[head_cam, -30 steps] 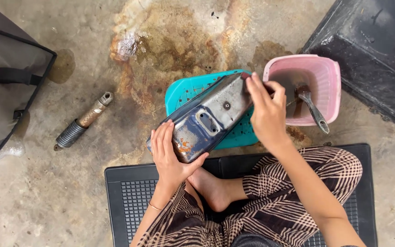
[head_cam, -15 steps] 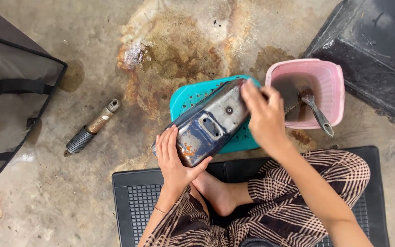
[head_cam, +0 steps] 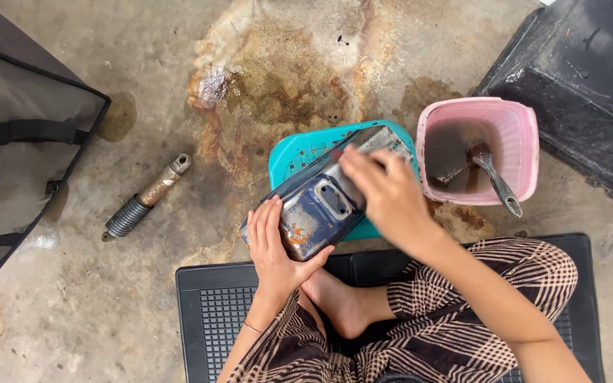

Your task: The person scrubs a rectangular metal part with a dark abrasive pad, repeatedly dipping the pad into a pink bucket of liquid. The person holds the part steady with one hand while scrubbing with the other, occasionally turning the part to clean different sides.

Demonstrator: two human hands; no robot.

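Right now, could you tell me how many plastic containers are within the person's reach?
2: a teal basket lies under the metal part that both hands hold, and a pink tub of murky liquid stands to its right. None seems hidden.

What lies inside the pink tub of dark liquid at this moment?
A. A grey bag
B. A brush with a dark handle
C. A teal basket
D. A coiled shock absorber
B: a brush with a dark handle leans in the murky liquid of the pink tub.

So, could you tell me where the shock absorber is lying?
The shock absorber lies on the concrete floor at left, between the grey bag and the teal basket.
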